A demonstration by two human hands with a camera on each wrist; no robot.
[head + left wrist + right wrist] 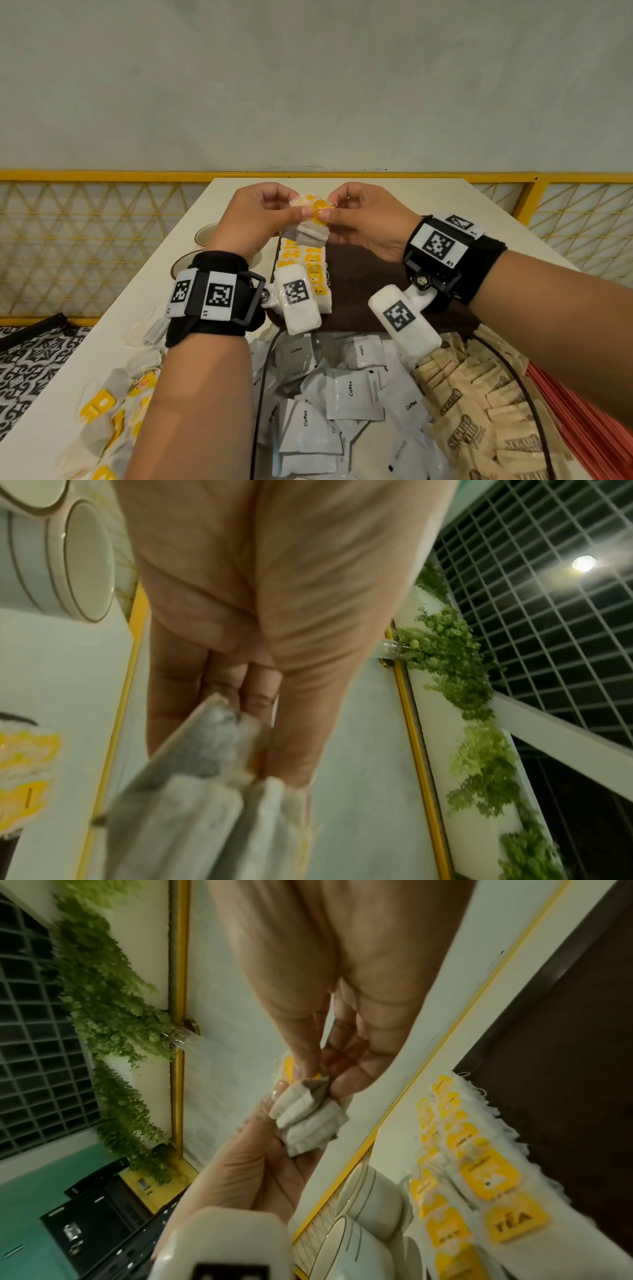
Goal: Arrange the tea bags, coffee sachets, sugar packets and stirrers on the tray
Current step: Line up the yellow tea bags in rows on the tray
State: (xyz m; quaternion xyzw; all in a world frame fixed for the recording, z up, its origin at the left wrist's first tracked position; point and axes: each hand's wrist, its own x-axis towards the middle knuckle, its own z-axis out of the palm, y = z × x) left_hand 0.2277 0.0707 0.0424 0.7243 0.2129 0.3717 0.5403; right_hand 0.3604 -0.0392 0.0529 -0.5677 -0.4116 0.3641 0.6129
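- Both hands are raised above the far part of the table [445, 205], with free air under them. The left hand [255, 219] and the right hand [370, 219] meet in the middle, and each one pinches the same small bunch of tea bags [310, 229] between thumb and fingers.
- The brown tray [370, 274] lies just below the hands. Its left side has two rows of tea bags with yellow tags [305, 263]; the rest of the tray is bare.
- In the right wrist view one yellow tag [514, 1223] reads "TEA".
- Close to the person, white sachets [346, 390] with the word "Coffee" lie in a loose heap. Beige sugar packets [479, 411] with dark print lie at their right, and red stirrers [582, 418] at the right edge.
- More loose tea bags [106, 404] lie at the near left.
- White cups [369, 1199] stand on the table, left of the tray.
- A yellow lattice rail [85, 240] runs behind the table.
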